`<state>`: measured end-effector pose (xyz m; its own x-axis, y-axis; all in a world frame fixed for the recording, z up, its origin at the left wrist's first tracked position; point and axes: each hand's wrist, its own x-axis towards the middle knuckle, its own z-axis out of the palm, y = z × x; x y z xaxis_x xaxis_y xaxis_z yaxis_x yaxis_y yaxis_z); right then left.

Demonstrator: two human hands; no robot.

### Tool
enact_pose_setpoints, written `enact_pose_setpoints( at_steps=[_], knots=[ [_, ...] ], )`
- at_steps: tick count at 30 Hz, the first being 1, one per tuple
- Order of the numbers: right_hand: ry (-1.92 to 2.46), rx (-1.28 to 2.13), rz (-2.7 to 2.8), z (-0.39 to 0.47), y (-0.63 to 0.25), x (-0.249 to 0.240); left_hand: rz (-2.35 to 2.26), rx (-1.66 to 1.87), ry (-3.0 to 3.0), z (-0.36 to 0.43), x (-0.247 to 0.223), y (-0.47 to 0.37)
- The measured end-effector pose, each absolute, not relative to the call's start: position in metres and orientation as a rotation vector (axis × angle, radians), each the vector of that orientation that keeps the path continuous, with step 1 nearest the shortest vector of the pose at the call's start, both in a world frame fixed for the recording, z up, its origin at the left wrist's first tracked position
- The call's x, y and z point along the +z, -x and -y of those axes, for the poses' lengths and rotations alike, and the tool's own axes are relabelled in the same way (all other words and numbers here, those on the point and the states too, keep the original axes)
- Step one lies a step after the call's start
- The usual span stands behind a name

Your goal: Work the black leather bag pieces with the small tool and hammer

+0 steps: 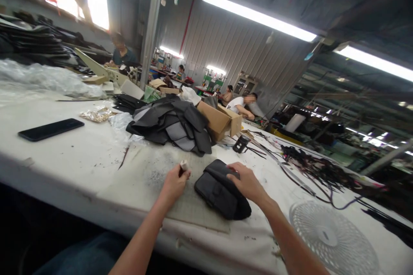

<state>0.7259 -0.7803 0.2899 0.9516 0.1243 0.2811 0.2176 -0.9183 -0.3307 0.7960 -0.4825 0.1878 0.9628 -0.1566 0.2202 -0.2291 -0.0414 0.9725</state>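
Long tube lights point(258, 16) are glowing over a workshop with a ribbed wall point(258, 58), and below them a white-covered table point(80, 157) is slanting across my view. From the remote station I am logging a dark, flat pouch point(214, 191): it is lying near the table's front edge, between the two hands, partly on a pale mat point(190, 211). My right hand point(247, 180) is touching the pouch along its upper right side, thumb and forefinger standing apart; I am not able to tell whether the hidden fingers are gripping it. My left hand point(175, 184) is hovering over the mat, just beside the pouch, its fingers closing around a small pale-topped object point(183, 165); most of that object is hiding inside the fist. Dark specks point(158, 176) are dotting the mat nearby.

Moving outward, I am noting a heap of black and grey pieces point(171, 122) sitting beyond the mat, with an open cardboard box point(214, 118) standing at its right and a dark cup point(241, 143) standing near the box. A phone point(51, 129) is lying well apart at the left. On the right, a round white grille point(329, 234) is filling the near corner, and dark straps point(316, 167) are tangling behind it. Farther back, a person in a white top point(237, 104) is leaning over a work surface.
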Motion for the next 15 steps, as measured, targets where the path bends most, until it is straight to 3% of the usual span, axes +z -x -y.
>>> enact_pose_setpoints(
  at_steps=[8, 15],
  knots=[
    [2.671, 0.362, 0.87, 0.75, -0.761, 0.294, 0.31, 0.059, -1.612, 0.485, 0.182, -0.799],
    [2.853, 0.338, 0.934, 0.74, -0.792, 0.294, 0.311, 0.066, -1.639, 0.484, 0.183, -0.795]
  ],
)
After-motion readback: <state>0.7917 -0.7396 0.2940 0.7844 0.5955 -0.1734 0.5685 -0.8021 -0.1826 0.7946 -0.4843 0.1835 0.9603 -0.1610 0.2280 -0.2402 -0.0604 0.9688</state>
